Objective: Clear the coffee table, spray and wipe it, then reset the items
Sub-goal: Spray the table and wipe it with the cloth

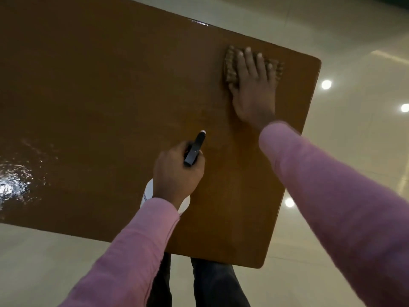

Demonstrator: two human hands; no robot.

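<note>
**Wiping step in hand, far right corner**

At the left of the coffee table (pixel 99 85) lies a wet shine (pixel 15 180), so I judge this part is sprayed but not yet wiped. The left hand (pixel 177 171) grips the spray bottle (pixel 194 149), nozzle pointing across the top. Further right, the right hand (pixel 252 89) presses with straight fingers on a brown cloth (pixel 231 67), perhaps a ribbed pad, near the far right corner. The next move probably calls for a sweep leftward to the wet part. Nothing on the top blocks this path. The floor (pixel 354 52) around is pale and glossy. No items for resetting are in view.
</note>
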